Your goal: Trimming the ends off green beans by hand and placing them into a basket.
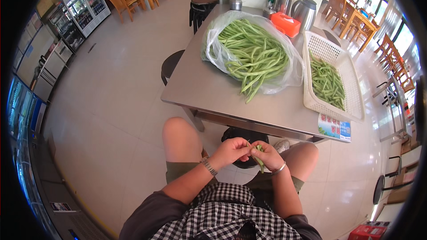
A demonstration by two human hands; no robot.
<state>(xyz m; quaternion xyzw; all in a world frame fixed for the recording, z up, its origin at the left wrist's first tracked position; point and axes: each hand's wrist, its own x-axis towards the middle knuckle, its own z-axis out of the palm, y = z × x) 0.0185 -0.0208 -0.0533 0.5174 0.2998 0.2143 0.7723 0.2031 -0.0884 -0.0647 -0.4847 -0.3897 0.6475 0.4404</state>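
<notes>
My left hand [233,152] and my right hand [269,157] meet over my lap, just short of the table's front edge. Several green bean pieces [259,164] are gripped in my right hand, their ends poking out below the fingers. The fingertips of my left hand pinch a bean end beside my right thumb; the fingers partly hide it. On the steel table [206,86], long whole green beans [257,50] spill from an open clear plastic bag [293,73]. Shorter bean pieces [327,81] lie in a white perforated plastic basket [353,83] at the right.
Behind the bag stand an orange tissue box [287,25], a steel thermos jug [304,13] and a holder of wrapped chopsticks [283,3]. The basket overhangs a printed card [333,128] at the table's corner. Dark stools [171,65] stand left of the table and beneath it.
</notes>
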